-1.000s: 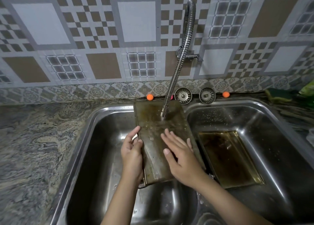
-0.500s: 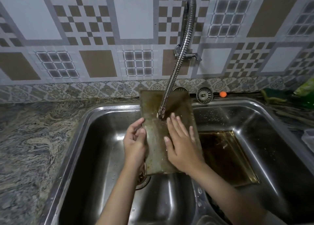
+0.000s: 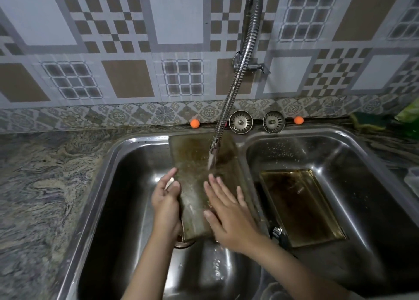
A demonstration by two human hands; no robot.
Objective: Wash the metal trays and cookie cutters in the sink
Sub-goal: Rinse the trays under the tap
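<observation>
I am watching the rinsing step in progress. The left hand [image 3: 166, 203] is gripping the left edge of a grimy metal tray [image 3: 197, 186], thumb in front and the other fingers hidden behind it, and is holding it tilted over the left basin [image 3: 127, 197], with its top edge up near the sink's back rim. Water is running from the flexible faucet [image 3: 235, 82] onto the tray's upper part. The right hand [image 3: 229, 213] is lying flat on the tray's face, fingers spread, gripping nothing; I judge it is rubbing the dirt loose under the stream.

The next move, as I am reading it, calls for working the palm over the stained upper area while keeping a firm hold on the wet edge, since the tray is looking slippery.

Counting: I am seeing two trays, the one in hand and a second tray [image 3: 301, 206] lying flat in the right basin [image 3: 362, 163], holding brownish water. Two drain strainers [image 3: 240, 121] are leaning on the ledge behind, with two small orange balls [image 3: 194, 123] flanking them. I am finding no cookie cutters in view.
</observation>
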